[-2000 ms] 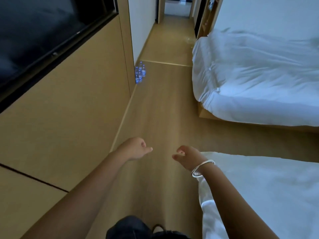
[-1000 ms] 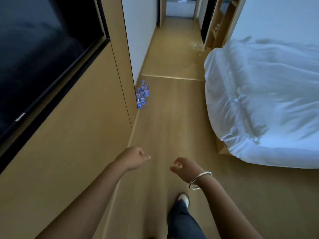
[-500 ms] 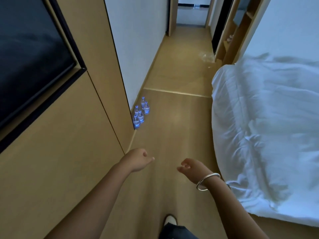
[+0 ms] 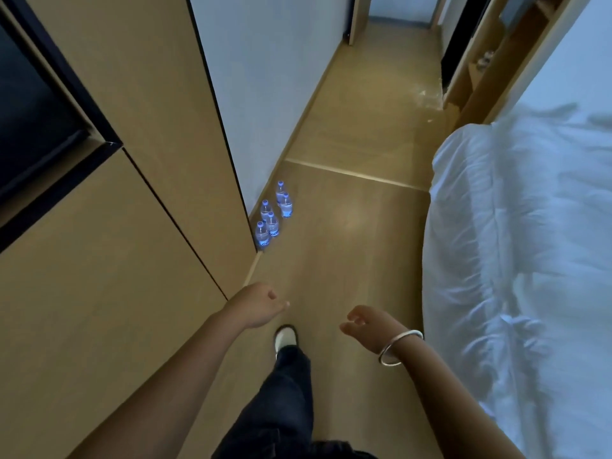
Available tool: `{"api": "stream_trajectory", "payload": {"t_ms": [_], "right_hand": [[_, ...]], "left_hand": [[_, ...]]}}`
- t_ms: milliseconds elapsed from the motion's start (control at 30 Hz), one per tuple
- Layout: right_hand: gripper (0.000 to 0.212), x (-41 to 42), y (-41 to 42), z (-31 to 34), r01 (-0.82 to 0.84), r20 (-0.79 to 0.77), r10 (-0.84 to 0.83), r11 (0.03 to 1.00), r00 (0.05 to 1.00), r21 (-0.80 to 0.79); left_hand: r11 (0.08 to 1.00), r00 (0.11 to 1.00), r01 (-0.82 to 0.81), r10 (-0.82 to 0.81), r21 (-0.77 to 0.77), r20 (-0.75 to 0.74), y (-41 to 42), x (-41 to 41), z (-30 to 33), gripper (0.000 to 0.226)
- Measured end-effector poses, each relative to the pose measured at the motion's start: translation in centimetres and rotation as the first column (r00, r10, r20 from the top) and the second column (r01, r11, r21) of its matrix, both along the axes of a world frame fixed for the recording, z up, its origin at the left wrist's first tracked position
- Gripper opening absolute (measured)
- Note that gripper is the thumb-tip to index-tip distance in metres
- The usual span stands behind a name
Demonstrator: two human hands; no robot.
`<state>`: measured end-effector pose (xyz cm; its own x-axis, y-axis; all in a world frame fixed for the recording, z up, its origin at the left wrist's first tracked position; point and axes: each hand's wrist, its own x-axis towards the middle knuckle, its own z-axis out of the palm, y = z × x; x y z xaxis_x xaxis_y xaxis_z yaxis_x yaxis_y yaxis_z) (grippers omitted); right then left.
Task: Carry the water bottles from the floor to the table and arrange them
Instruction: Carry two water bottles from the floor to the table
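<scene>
While one leg (image 4: 288,385) steps forward on the wooden floor (image 4: 347,260), both hands hang out front holding nothing: left hand (image 4: 256,304) grip loosely curled, right hand (image 4: 367,324) grip loosely curled, bracelet (image 4: 397,346) on wrist. Bed (image 4: 523,243) at right. Farther ahead, 5 water bottles (image 4: 272,215) stand upright on floor, clustered at wall corner (image 4: 245,180).

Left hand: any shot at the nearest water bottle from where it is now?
Probably not yet. The left hand hangs loosely curled and holds nothing, well short of the nearest water bottle, which stands on the floor by the wall corner. Nothing blocks the way; the person likely needs more steps and a crouch.
</scene>
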<state>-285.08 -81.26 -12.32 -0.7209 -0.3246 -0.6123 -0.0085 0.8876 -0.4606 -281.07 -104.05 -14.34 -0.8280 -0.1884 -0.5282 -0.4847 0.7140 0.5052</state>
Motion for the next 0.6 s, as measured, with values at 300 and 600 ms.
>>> {"api": "stream_trajectory", "payload": {"t_ms": [300, 600], "right_hand": [[0.042, -15.6, -6.7, -0.2, -0.025, -0.018, 0.025, 1.000, 1.000, 0.010], [0.038, -25.9, -13.5, -1.5, -0.064, 0.058, 0.065, 0.998, 0.996, -0.011]], "left_hand": [[0.997, 0.997, -0.074, 0.074, 0.010, 0.022, -7.3, -14.7, -2.6, 0.018], [0.977, 0.978, -0.209, 0.208, 0.032, 0.028, -11.5, -24.7, -4.8, 0.035]]}}
